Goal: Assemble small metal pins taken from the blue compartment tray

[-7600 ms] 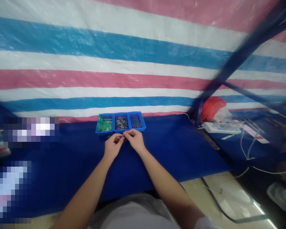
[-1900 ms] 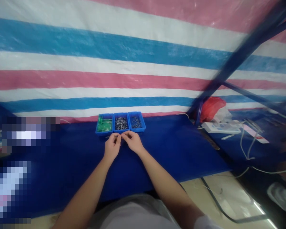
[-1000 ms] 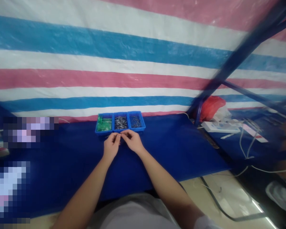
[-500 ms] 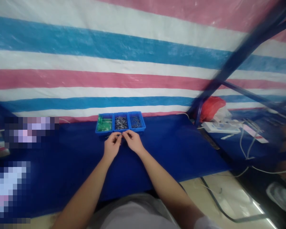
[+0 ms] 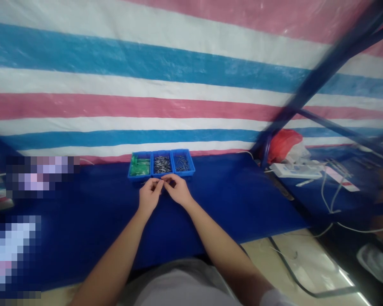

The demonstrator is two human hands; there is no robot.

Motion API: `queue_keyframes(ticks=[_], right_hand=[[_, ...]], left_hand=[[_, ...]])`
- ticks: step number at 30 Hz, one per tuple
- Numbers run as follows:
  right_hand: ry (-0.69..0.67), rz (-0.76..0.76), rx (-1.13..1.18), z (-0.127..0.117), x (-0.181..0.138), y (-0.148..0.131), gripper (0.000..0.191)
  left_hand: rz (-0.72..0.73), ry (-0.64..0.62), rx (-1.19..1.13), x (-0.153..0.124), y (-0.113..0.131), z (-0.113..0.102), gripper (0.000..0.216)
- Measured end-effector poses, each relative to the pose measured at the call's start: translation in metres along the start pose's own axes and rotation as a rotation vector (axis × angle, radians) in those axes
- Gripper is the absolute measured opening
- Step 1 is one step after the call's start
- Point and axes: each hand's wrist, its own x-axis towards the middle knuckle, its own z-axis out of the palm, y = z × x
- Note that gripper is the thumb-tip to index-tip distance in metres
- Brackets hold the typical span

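Note:
My left hand (image 5: 150,194) and my right hand (image 5: 178,188) meet fingertip to fingertip just in front of three blue bins. Both are closed in a pinch. A thin, dark end sticks out to the left of my left fingers, but the piece itself is too small and hidden to name. Green pieces fill the left bin (image 5: 130,173). In the middle bin (image 5: 161,173) lies a heap of small metal pieces. The right bin (image 5: 188,173) has fewer slim metal pieces, scattered over its floor.
The bins stand at the back of a blue-covered table (image 5: 236,199), against a striped sheet (image 5: 178,108). A blue frame post (image 5: 293,102) rises at right. Beyond it are a red bag (image 5: 282,142), a white box (image 5: 293,171) and cables (image 5: 324,193). Blurred patches cover the left side.
My right fingertips have shifted slightly to the left, closer against my left fingers. The bins and the table stay as they were.

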Motion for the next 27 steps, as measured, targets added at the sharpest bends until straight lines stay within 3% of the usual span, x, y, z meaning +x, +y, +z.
queue_keyframes(ticks=[7,15,27], right_hand=[[-0.057,-0.113,0.005,-0.0009,-0.0005,-0.0002,0.024],[0.011,0.006,-0.025,-0.0023,0.0007,-0.0025,0.013],[0.027,0.007,-0.008,-0.0016,0.0006,-0.0009,0.019]], left_hand=[[-0.004,-0.009,0.002,-0.0003,0.0046,-0.0019,0.032],[-0.005,-0.006,0.029,0.0004,0.0000,-0.0006,0.030],[-0.002,0.007,0.050,0.0000,-0.0010,-0.0020,0.032]])
